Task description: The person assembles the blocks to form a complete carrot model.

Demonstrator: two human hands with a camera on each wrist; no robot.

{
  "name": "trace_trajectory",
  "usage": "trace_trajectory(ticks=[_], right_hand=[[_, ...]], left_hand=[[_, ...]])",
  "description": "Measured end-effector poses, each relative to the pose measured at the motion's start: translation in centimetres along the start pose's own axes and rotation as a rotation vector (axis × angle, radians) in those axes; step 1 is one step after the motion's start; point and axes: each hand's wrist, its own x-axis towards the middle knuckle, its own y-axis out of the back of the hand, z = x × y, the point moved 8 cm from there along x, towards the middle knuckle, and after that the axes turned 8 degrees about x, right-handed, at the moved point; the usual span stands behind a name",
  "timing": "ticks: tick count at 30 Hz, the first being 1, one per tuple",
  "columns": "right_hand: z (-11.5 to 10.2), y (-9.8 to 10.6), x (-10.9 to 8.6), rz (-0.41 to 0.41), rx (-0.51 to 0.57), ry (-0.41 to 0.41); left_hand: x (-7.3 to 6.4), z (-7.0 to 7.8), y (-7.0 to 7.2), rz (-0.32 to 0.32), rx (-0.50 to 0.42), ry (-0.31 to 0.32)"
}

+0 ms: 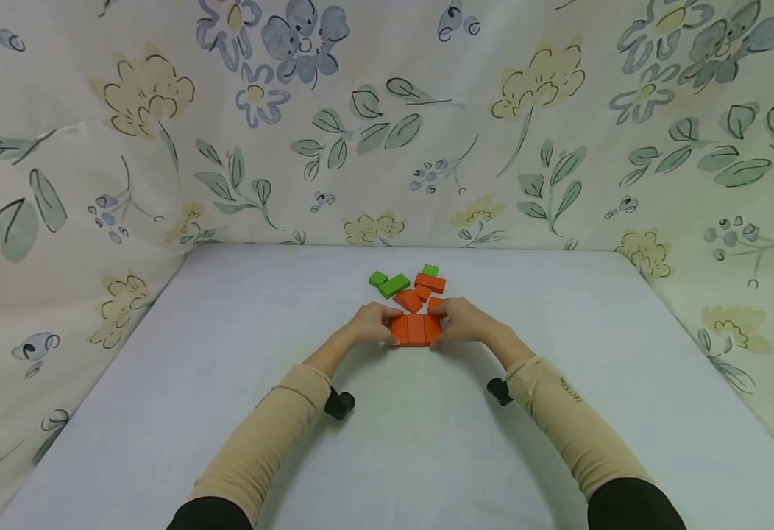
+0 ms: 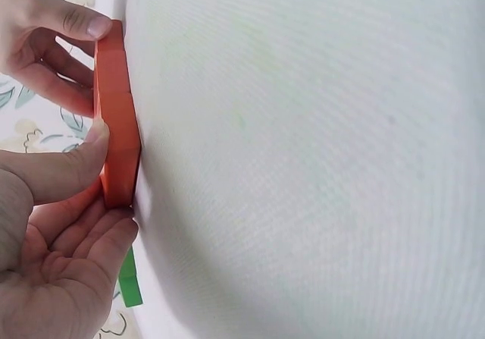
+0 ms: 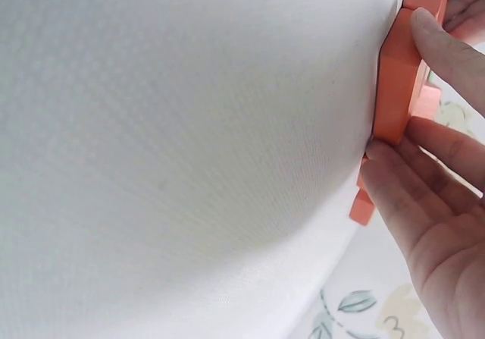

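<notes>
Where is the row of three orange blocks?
In the head view, the orange row is a bit below centre, between the left hand and right hand, lower than the green blocks.

Smooth with a low sheen, the row of orange blocks (image 1: 416,330) before you could be painted wood or plastic; the surface does not settle which. Just beyond the row, green blocks (image 1: 395,285) look equally smooth. Beneath it spreads a matt, finely ribbed white cloth (image 2: 303,142); well behind it hangs soft, matt printed fabric (image 1: 374,132). Nearer you than the row, your beige sleeves (image 1: 264,434) are wrinkled, matt cloth.
</notes>
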Motion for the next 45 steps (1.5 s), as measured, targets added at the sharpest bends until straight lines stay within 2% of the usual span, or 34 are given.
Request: trace_trajectory(ticks=[9, 11, 17, 20, 30, 39, 45], right_hand=[[-0.3, 0.2, -0.2, 0.000, -0.001, 0.007], [-0.2, 0.7, -0.2, 0.024, 0.011, 0.007], [0.1, 2.6, 0.0, 0.168, 0.014, 0.015], [0.6, 2.9, 0.4, 0.200, 0.014, 0.005], [1.8, 2.5, 1.5, 0.211, 0.030, -0.062], [1.8, 2.3, 1.5, 0.202, -0.013, -0.059], [2.5, 2.5, 1.2, 0.211, 0.009, -0.071]], left_hand=[[0.0, -0.1, 0.0, 0.000, 0.005, 0.002], [0.0, 0.0, 0.1, -0.001, 0.004, 0.001], [0.2, -0.1, 0.1, 0.001, -0.002, 0.003], [0.2, -0.2, 0.0, 0.001, -0.003, 0.003], [0.0, 0.2, -0.1, -0.007, -0.036, 0.007], [-0.1, 0.0, -0.1, -0.012, -0.066, 0.010], [-0.4, -0.2, 0.5, -0.013, -0.097, 0.018]])
